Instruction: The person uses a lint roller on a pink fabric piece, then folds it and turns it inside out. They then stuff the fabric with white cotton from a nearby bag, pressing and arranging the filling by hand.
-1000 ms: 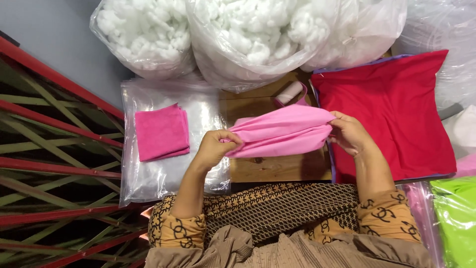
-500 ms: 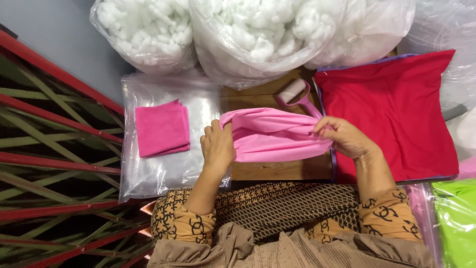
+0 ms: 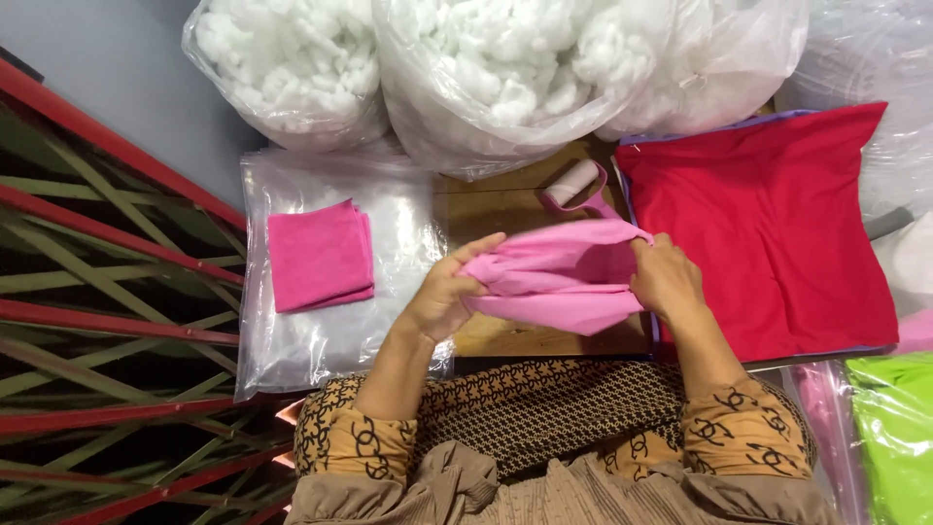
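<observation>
two hands share one pink cloth (image 3: 569, 282) above the wooden tabletop (image 3: 505, 209). the left hand (image 3: 442, 297) has fingers curled round its bunched left end, and the right hand (image 3: 666, 277) pinches the opposite edge, so the cloth hangs gathered between them, not yet flat or folded. well out past the left hand, one pink cloth, folded square (image 3: 321, 255), already lies on a clear plastic bag (image 3: 321, 340). just beyond the right hand sits a lint roller (image 3: 573, 185), with a red fabric piece (image 3: 777, 233) beside it.

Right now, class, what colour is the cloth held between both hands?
Pink: the cloth, seen in the head view, is plain pink, with no pattern.
</observation>
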